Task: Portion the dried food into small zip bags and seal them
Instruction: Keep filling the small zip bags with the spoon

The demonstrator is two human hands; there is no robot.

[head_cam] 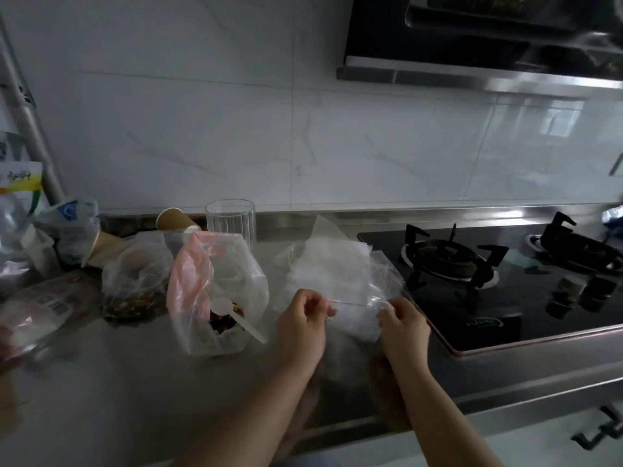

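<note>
Grey kitchen counter (pixel 135 382), gas hob (pixel 505 281) right; both hands' grip pinching zip bag (pixel 350 318).

zip bag (pixel 354 315) contents: clear film, can't tell
left-edge packets (pixel 20 190): cut off, print unreadable
range hood (pixel 488 38): cropped top and right
hob (pixel 526 284) badge: too small
scoop (pixel 236 316) bowl: blurred

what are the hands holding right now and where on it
Both hands pinch one clear zip bag by its top edge: the left hand at the left end of the red zip line, the right hand at the right end.
</note>
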